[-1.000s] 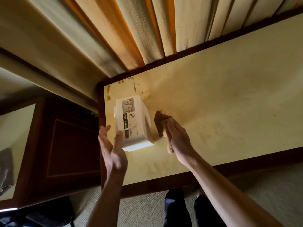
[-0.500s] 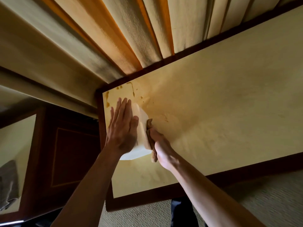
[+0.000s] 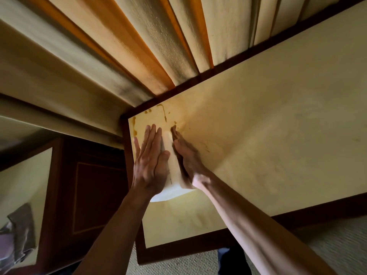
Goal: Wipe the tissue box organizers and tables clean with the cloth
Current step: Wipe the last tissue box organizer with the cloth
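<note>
tissue box organizer [image 3: 173, 171], white, stands at the far left corner of the tabletop [image 3: 278, 139], squeezed between 2 hands. left hand [image 3: 152, 165] lies flat on its left side, fingers [image 3: 151, 139] straight and together, thumb across the near top edge. right hand [image 3: 188, 157] presses the brown cloth [image 3: 174, 132] flat against the right side, fingers stretched out along it, a little blurred. cloth's far tip pokes out just past the fingertips. brown stains [image 3: 162, 114] streak the tabletop beyond the box, near the dark wooden rim. curtains [image 3: 139, 46] hang behind the far edge. to the left, a dark wood cabinet [image 3: 95, 191], and a 2nd pale surface carrying a grey crumpled thing [image 3: 19, 235] i cannot identify. carpet [image 3: 337, 245] on the near right.
</note>
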Demonstrator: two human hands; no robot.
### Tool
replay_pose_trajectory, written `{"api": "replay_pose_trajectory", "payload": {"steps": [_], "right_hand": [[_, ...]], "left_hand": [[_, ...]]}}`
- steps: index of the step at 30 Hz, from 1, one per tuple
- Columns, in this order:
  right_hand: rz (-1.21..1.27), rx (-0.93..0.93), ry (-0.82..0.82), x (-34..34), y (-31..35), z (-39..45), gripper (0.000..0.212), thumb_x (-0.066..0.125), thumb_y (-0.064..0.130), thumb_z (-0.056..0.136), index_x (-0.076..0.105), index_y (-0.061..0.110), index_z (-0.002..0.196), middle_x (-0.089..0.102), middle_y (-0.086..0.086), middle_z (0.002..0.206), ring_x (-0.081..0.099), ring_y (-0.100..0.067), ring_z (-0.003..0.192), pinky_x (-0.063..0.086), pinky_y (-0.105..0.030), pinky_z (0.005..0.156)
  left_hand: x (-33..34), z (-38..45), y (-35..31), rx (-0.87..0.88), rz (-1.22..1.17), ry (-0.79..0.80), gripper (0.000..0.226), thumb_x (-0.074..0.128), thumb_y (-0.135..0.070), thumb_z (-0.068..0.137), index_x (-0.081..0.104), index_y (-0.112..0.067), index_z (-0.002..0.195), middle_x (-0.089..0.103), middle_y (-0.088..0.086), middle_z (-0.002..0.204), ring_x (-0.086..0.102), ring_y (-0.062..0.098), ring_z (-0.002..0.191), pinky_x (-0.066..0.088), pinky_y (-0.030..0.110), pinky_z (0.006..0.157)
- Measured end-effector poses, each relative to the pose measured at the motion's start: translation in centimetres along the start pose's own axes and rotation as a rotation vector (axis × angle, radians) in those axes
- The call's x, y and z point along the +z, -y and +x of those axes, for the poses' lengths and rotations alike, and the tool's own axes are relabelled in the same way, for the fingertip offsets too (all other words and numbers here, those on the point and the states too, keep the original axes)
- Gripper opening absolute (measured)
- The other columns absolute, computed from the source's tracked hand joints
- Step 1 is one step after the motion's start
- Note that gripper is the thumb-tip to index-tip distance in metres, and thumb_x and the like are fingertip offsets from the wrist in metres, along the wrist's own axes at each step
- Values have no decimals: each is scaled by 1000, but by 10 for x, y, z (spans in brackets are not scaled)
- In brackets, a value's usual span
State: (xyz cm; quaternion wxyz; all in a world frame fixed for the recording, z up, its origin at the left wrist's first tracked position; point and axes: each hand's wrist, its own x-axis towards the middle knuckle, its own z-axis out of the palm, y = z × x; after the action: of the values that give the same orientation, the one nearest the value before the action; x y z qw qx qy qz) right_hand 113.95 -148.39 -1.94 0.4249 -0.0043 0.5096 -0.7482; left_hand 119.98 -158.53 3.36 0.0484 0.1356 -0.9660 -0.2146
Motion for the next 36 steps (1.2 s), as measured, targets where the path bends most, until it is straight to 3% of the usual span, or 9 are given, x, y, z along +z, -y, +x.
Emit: {"api": "replay_pose_trajectory", "payload": {"steps": [5,9,15,18,21,25,28,33,36], "right_hand": [[-160,-210,59,11,5,-12,36,27,50,101,32,71,130,33,10,155,30,-12,143,21,-51,119],[-92,-275,128,11,3,-41,44,32,26,107,27,41,148,28,12,156,25,5,142,24,-30,120],[-80,-168,211,-2,-28,-81,47,28,17,108,11,34,148,12,34,146,8,39,120,14,9,95],[-105,-104,171,-6,-32,-84,52,32,31,106,12,30,154,21,25,152,12,19,138,14,-6,111],[-81,-14,124,-13,-42,-71,55,33,31,102,32,0,147,48,-16,137,43,-20,133,28,-28,115],[25,97,-57,-14,-55,-55,34,51,49,96,58,20,110,60,12,93,57,1,80,45,-9,61],[100,190,-50,-21,-59,-37,45,48,52,97,59,19,126,65,7,99,61,3,69,42,-9,44],[216,214,-34,-15,-44,-17,75,60,62,75,50,26,140,63,2,130,61,-16,116,52,-37,99],[215,207,-22,-14,-39,-5,50,54,53,92,53,29,137,66,2,127,62,-19,117,49,-45,102]], "left_hand": [[3,-1,5,34,-21,-38,67,22,-37,96,28,-4,154,17,5,164,4,8,153,-10,31,123],[3,-1,4,35,-46,-72,65,19,-33,97,34,-1,151,25,10,162,10,13,153,-6,31,124],[8,0,19,93,196,-48,56,24,-28,104,32,1,151,24,12,162,11,20,153,8,51,124],[6,0,8,46,286,-3,64,12,-35,101,22,-3,155,13,9,165,0,16,154,-9,39,124],[5,-2,-2,22,308,-11,69,9,-39,98,21,-4,156,10,9,166,-4,16,154,-15,33,122],[6,-2,2,32,345,-1,68,10,-38,100,21,-3,156,10,10,166,-3,18,154,-9,37,124],[6,-2,0,12,304,-6,68,10,-39,99,20,-5,157,11,8,166,-3,15,154,-11,33,123],[4,0,-2,4,269,-9,70,9,-39,97,21,-5,157,12,7,166,-2,13,154,-14,28,122],[3,0,-4,1,235,-11,71,9,-39,96,22,-4,156,13,6,166,-2,12,153,-15,26,121]]}}
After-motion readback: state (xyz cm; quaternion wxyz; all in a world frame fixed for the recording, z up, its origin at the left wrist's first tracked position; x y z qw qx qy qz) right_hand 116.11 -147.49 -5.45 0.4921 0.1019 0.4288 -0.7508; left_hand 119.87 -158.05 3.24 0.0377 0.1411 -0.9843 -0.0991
